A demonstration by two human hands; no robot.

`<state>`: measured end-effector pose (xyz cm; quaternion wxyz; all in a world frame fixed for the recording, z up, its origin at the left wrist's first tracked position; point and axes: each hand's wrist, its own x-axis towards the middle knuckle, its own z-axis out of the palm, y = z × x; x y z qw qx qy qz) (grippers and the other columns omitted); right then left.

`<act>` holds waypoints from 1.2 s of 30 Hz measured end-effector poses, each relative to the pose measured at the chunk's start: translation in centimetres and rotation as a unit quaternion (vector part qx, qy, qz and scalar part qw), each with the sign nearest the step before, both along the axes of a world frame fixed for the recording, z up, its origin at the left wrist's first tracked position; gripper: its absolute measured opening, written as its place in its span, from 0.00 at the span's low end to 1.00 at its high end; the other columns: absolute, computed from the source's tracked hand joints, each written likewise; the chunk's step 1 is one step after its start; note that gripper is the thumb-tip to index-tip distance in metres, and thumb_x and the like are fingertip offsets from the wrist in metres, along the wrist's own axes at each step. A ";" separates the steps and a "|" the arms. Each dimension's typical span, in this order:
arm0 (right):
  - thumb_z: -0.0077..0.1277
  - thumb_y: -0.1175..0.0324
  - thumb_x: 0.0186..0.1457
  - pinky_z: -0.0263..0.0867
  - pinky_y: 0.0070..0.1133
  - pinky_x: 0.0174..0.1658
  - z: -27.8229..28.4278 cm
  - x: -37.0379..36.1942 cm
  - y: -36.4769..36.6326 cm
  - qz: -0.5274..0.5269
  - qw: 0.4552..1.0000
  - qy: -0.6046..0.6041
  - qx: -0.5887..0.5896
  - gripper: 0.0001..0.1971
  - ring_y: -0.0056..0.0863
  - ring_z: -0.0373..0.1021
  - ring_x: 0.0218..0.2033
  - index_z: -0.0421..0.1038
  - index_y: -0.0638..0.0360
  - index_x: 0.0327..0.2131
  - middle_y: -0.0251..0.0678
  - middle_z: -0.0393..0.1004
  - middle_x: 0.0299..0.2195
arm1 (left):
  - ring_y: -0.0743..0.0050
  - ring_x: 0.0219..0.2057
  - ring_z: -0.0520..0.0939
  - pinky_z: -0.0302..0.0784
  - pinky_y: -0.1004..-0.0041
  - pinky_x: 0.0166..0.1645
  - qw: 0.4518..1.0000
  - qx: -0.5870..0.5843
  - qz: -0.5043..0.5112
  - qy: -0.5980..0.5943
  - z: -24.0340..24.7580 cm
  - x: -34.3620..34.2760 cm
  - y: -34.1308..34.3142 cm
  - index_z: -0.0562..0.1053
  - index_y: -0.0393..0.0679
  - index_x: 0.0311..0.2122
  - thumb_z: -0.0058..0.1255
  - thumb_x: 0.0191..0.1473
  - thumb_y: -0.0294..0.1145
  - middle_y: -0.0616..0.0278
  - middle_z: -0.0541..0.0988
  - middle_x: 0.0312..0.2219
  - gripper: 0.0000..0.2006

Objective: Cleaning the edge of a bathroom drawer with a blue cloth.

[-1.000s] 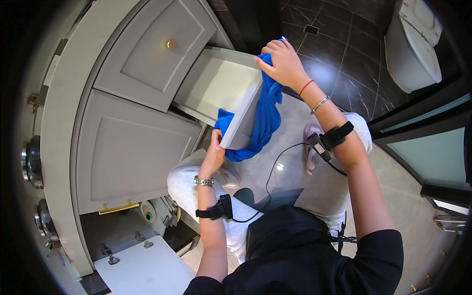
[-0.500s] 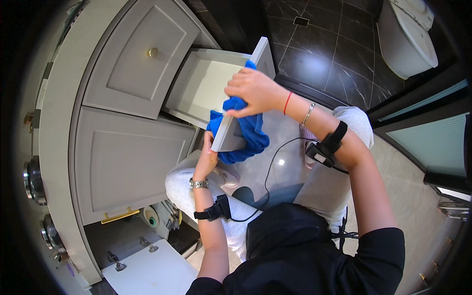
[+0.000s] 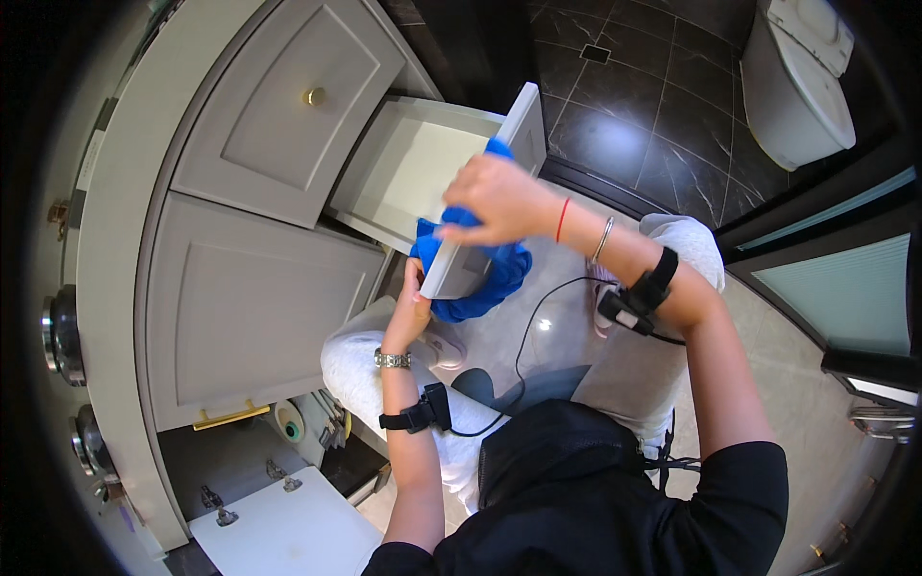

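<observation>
two containers stand open: a pale drawer [image 3: 523, 108], pulled out from the grey cabinet [image 3: 259, 288], and a low compartment [image 3: 206, 451] beneath the cabinet's gold bar handle [image 3: 231, 416]. the drawer shows a pale, smooth bottom and side walls, though its near inner corner is covered. in the low compartment stand a round white piece with a green centre [image 3: 289, 420] and, right beside it, a row of thin flat items [image 3: 336, 427], too small to tell apart; a white flap [image 3: 283, 533] with metal hinges lies lowered in front and runs off toward the lower edge.

the blue cloth [image 3: 499, 283] is slung over the drawer's front panel, one part inside against it, the larger bunch hanging outside. the right hand [image 3: 499, 200] is curled over the panel's top edge, fingers bent and closed on the cloth, blue showing between fingers and thumb. the left hand [image 3: 410, 305] is at the panel's near end, fingertips on the inner side next to the cloth, thumb near the edge; how tightly they are drawn in, and whether they pinch any cloth, cannot be told.

the right hand is blurred, and it hides the middle of the cloth. dark rounding cuts off the corners of the view.
</observation>
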<state>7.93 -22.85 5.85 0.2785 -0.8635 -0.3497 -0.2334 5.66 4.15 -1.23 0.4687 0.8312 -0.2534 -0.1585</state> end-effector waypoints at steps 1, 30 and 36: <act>0.53 0.48 0.50 0.63 0.30 0.37 0.0 -0.9 1.3 0.037 0.999 -0.002 -0.004 0.21 0.39 0.69 0.29 0.72 0.60 0.26 0.41 0.71 0.23 | 0.73 0.40 0.64 0.62 0.74 0.49 1.000 0.001 -0.001 0.001 -0.4 0.1 0.1 0.58 0.40 0.44 0.27 0.47 0.78 0.62 0.62 0.35 0.42; 0.54 0.50 0.48 0.61 0.27 0.37 -0.2 -2.8 4.2 0.099 0.993 -0.060 0.010 0.17 0.34 0.68 0.29 0.70 0.54 0.30 0.35 0.71 0.26 | 0.76 0.36 0.63 0.62 0.76 0.45 0.999 -0.050 0.009 -0.011 0.8 -0.7 -1.0 0.58 0.41 0.45 0.31 0.50 0.74 0.64 0.61 0.34 0.39; 0.57 0.46 0.42 0.62 0.28 0.37 -1.2 2.5 -1.8 0.066 0.989 -0.130 -0.008 0.23 0.36 0.67 0.31 0.67 0.56 0.28 0.36 0.68 0.27 | 0.75 0.38 0.64 0.62 0.76 0.48 0.997 -0.073 -0.006 -0.024 -0.3 -0.2 -0.7 0.58 0.41 0.44 0.28 0.52 0.73 0.64 0.62 0.34 0.38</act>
